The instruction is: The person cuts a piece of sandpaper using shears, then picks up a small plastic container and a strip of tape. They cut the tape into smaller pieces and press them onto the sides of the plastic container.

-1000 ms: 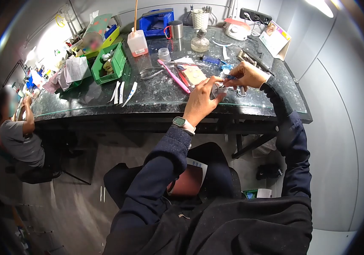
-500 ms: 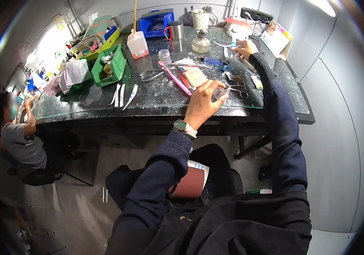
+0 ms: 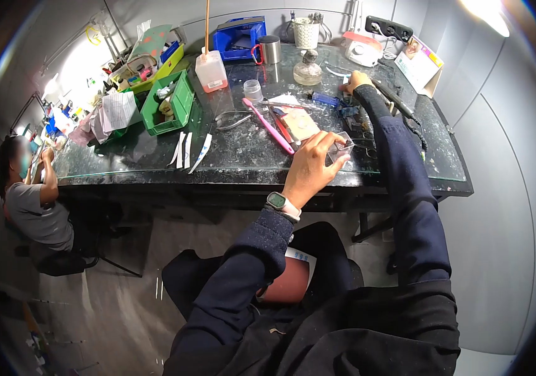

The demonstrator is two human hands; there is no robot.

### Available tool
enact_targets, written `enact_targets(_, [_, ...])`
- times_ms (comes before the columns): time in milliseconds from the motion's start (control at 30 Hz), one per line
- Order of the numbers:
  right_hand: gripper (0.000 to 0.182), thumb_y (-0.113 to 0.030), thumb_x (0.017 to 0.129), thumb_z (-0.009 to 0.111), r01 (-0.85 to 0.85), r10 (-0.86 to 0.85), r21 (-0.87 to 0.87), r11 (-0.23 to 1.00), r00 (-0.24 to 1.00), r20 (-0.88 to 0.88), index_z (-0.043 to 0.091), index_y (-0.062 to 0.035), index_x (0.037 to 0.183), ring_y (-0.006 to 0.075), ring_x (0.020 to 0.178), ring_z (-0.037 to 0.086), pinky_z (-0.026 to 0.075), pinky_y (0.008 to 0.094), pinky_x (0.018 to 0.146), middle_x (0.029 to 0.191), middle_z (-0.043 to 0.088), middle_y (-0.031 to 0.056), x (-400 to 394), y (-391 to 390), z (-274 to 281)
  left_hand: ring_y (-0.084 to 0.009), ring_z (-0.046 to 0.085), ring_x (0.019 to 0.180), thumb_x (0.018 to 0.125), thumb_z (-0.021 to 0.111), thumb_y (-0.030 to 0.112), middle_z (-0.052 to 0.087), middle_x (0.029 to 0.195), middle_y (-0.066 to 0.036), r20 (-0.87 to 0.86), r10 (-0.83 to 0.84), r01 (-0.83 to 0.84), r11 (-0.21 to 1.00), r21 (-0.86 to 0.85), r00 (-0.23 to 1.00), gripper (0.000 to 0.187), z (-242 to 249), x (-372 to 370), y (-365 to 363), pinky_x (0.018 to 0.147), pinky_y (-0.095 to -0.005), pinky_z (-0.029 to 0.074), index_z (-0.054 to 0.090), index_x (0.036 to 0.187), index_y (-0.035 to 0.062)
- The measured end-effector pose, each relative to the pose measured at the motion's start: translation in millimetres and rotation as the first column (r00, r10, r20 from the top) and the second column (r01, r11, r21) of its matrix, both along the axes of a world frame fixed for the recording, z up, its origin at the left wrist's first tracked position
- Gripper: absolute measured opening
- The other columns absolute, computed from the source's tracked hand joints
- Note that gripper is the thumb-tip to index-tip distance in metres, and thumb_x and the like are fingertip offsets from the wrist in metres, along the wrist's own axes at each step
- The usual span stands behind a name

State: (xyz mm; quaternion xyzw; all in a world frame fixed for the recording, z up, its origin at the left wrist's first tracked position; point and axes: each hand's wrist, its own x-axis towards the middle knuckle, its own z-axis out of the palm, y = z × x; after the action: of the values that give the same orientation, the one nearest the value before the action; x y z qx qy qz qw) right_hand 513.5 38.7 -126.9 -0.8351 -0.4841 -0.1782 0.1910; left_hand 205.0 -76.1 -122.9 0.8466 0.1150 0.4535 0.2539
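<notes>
My left hand (image 3: 313, 161) has a small clear plastic box (image 3: 343, 143) pinched between thumb and fingers, above the table's front part. Scissors (image 3: 368, 145) lie just beyond it, partly hidden by my right sleeve. Further back, my right hand (image 3: 358, 82) is down near the table top with its fingers drawn together; what they hold, if anything, is hidden. A curved pale strip (image 3: 337, 72) lies beside those fingers. Left of the box are a pink toothbrush (image 3: 269, 127) and a tan block (image 3: 301, 125). A blue lighter (image 3: 325, 99) rests between the two hands.
A glass spirit lamp (image 3: 307, 72), a steel mug (image 3: 270, 50) and a bottle of pink liquid (image 3: 211, 72) stand at the back. Green bin (image 3: 169, 106) and paper strips (image 3: 186, 150) are leftward. A dark handpiece (image 3: 396, 100) with a cable lies rightward. Another person (image 3: 36, 207) sits at far left.
The view has shifted slightly. My right hand has lowered from holding up a blue-and-white strip to the table top. My left hand keeps the clear box.
</notes>
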Motion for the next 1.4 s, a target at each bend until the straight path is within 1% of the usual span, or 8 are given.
enact_targets(167, [0.026, -0.009, 0.067, 0.072, -0.206, 0.140, -0.199, 0.958, 0.944, -0.300, 0.073, -0.0113, 0.093, 0.0188, 0.065, 0.067, 0.054, 0.0326, 0.063, 0.077, 0.069, 0.0104, 4.2, 5.1, 23.1, -0.0315, 0.059, 0.085, 0.075, 0.070, 0.017, 0.060, 0.086, -0.013, 0.011, 0.004, -0.004, 1.000, 0.007, 1.000, 0.026, 0.3, -0.5, -1.0, 0.075, -0.0377, 0.046, 0.057, 0.093, 0.0038])
enact_targets(267, [0.028, -0.006, 0.067, 0.070, -0.168, 0.037, -0.245, 0.955, 0.885, -0.465, 0.072, -0.0115, 0.095, 0.0179, 0.064, 0.067, 0.054, 0.0329, 0.060, 0.076, 0.069, 0.0096, -19.0, -4.8, 44.8, -0.0314, 0.059, 0.086, 0.075, 0.070, 0.017, 0.060, 0.086, -0.013, 0.005, 0.003, -0.003, 1.000, 0.004, 1.000, 0.026, 0.1, -0.6, -0.6, 0.077, -0.0378, 0.045, 0.057, 0.093, 0.0040])
enact_targets(433, [0.028, -0.008, 0.069, 0.069, -0.250, 0.086, -0.384, 0.889, 0.914, -0.397, 0.072, -0.0102, 0.096, 0.0180, 0.064, 0.065, 0.052, 0.0303, 0.059, 0.076, 0.069, 0.0087, -8.1, 0.8, 48.6, -0.0304, 0.058, 0.087, 0.075, 0.070, 0.017, 0.060, 0.086, -0.012, 0.002, 0.012, -0.012, 1.000, -0.016, 1.000, 0.026, -0.8, -1.1, -1.0, 0.080, -0.0377, 0.044, 0.056, 0.093, 0.0045])
enact_targets(533, [0.025, -0.011, 0.068, 0.070, -0.288, 0.245, -0.324, 0.901, 0.955, -0.167, 0.072, -0.0087, 0.093, 0.0184, 0.063, 0.065, 0.052, 0.0312, 0.060, 0.079, 0.069, 0.0104, -0.3, 14.0, 47.4, -0.0300, 0.058, 0.087, 0.075, 0.070, 0.017, 0.059, 0.086, -0.012, 0.029, 0.007, -0.007, 1.000, -0.004, 1.000, 0.026, -0.9, -1.3, -0.2, 0.079, -0.0381, 0.045, 0.056, 0.093, 0.0046])
enact_targets(700, [0.011, -0.010, 0.069, 0.070, -0.287, 0.270, -0.172, 0.942, 0.956, -0.113, 0.071, -0.0067, 0.079, 0.0298, 0.084, 0.065, 0.050, 0.0368, 0.076, 0.080, 0.068, 0.0160, 9.1, 26.1, 39.5, -0.0296, 0.058, 0.089, 0.076, 0.070, 0.016, 0.059, 0.088, -0.010, 0.005, 0.001, -0.001, 0.999, -0.051, 1.000, 0.024, 0.8, -3.7, -1.0, 0.079, -0.0381, 0.046, 0.055, 0.091, 0.0057])
enact_targets(800, [0.011, -0.009, 0.069, 0.069, -0.223, 0.217, -0.183, 0.957, 0.975, -0.052, 0.070, -0.0061, 0.080, 0.0292, 0.082, 0.065, 0.050, 0.0371, 0.074, 0.080, 0.068, 0.0158, 12.9, 30.8, 24.4, -0.0293, 0.059, 0.089, 0.076, 0.069, 0.016, 0.058, 0.089, -0.009, 0.011, 0.003, -0.002, 0.997, -0.078, 1.000, 0.023, 1.9, -4.8, -1.0, 0.079, -0.0377, 0.046, 0.055, 0.091, 0.0060])
enact_targets(1067, [0.015, -0.005, 0.064, 0.072, -0.279, 0.254, -0.273, 0.921, 0.959, -0.123, 0.070, -0.0017, 0.078, 0.0226, 0.070, 0.067, 0.052, 0.0336, 0.065, 0.075, 0.069, 0.0110, 15.4, 36.4, 34.6, -0.0286, 0.058, 0.091, 0.076, 0.069, 0.016, 0.058, 0.091, -0.009, -0.007, -0.001, 0.001, 0.996, -0.090, 1.000, 0.024, -0.2, -5.3, -0.3, 0.082, -0.0373, 0.046, 0.055, 0.093, 0.0069])
enact_targets(1400, [0.026, -0.009, 0.060, 0.079, -0.243, 0.209, -0.302, 0.922, 0.968, -0.142, 0.071, -0.0049, 0.084, 0.0248, 0.086, 0.066, 0.052, 0.0333, 0.076, 0.086, 0.069, 0.0127, 14.0, 29.1, 34.6, -0.0284, 0.058, 0.091, 0.076, 0.069, 0.016, 0.058, 0.092, -0.009, -0.005, 0.011, -0.012, 0.996, -0.089, 1.000, 0.024, -0.5, -6.2, -0.6, 0.082, -0.0376, 0.046, 0.055, 0.095, 0.0077])
